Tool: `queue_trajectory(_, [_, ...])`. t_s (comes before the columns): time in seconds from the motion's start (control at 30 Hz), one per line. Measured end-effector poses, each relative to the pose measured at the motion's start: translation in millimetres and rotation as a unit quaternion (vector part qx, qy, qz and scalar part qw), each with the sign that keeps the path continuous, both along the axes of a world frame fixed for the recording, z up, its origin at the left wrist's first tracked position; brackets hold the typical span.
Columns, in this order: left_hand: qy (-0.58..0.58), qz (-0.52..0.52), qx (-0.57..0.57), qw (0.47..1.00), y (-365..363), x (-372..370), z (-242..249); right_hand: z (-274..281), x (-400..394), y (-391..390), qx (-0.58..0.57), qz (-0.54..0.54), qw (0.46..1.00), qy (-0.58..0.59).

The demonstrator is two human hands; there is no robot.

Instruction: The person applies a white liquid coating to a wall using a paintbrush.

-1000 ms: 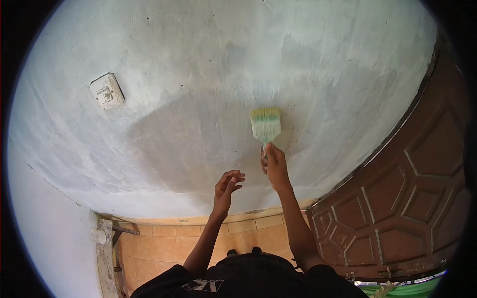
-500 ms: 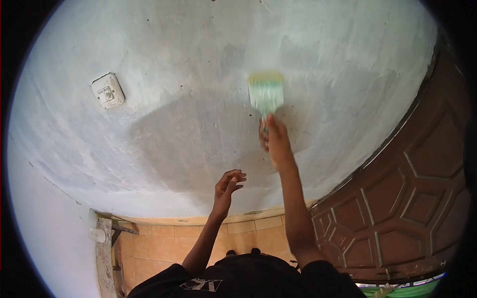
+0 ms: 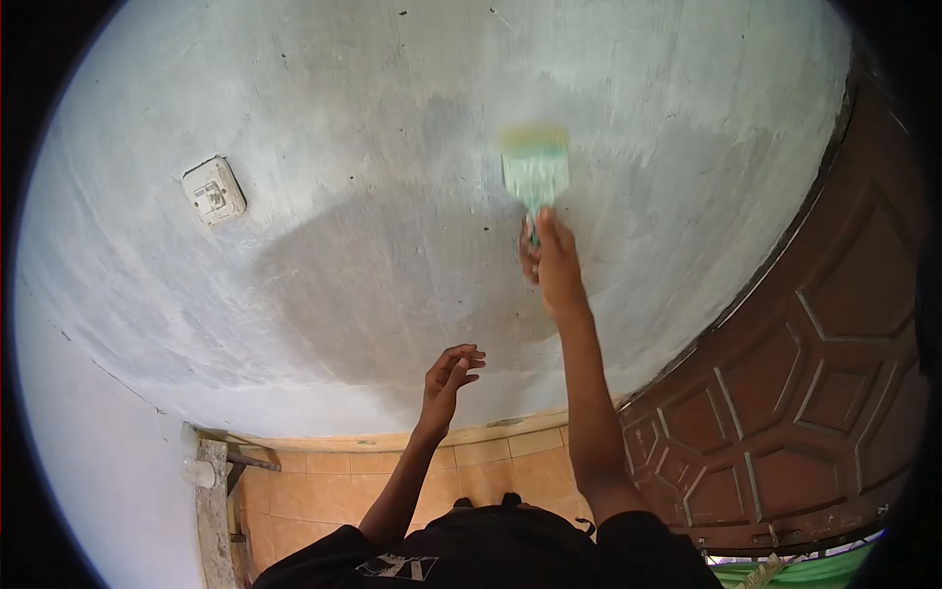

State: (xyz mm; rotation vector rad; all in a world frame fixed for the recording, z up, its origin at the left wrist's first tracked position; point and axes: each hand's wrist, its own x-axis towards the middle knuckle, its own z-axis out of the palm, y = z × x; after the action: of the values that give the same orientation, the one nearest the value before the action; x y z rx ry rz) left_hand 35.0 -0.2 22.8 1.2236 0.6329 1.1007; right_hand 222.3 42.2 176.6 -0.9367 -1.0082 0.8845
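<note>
A wide paintbrush, its yellowish bristles pointing up and its pale green body spotted with white, is against or close to the grey-white wall. Around its handle the fingers of my right hand are wrapped. The bristle end is blurred, so contact with the wall is hard to judge. Lower and to the left, my left hand hovers in front of the wall with loosely bent fingers, somewhat apart, holding nothing.
A white wall switch is at the left. On the right is a brown panelled door. Below lie orange floor tiles. At lower left, a worn wooden bench carries a whitish cup-like object. Green material shows at bottom right.
My right hand has moved the paintbrush slightly up and to the right along the wall. My left hand stays nearly where it was. The view has shifted slightly.
</note>
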Motion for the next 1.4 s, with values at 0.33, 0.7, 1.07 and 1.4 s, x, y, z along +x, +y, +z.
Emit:
queue_trajectory(0.33, [0.026,0.027,0.026,0.999,2.0,-7.0,6.3,57.1,12.4,-5.8,0.051,-0.066,0.995,-0.053])
queue_trajectory(0.7, [0.006,0.027,0.023,0.999,-2.3,-2.4,12.1,26.3,23.5,-26.0,-0.001,-0.025,0.999,-0.023])
queue_trajectory(1.07, [0.011,0.004,0.016,1.0,-5.1,7.5,12.8,15.0,30.8,-24.3,-0.037,-0.032,0.998,-0.048])
queue_trajectory(1.4, [0.006,0.008,0.016,1.0,-0.9,5.3,14.1,19.6,29.5,3.1,0.004,-0.04,0.995,-0.094])
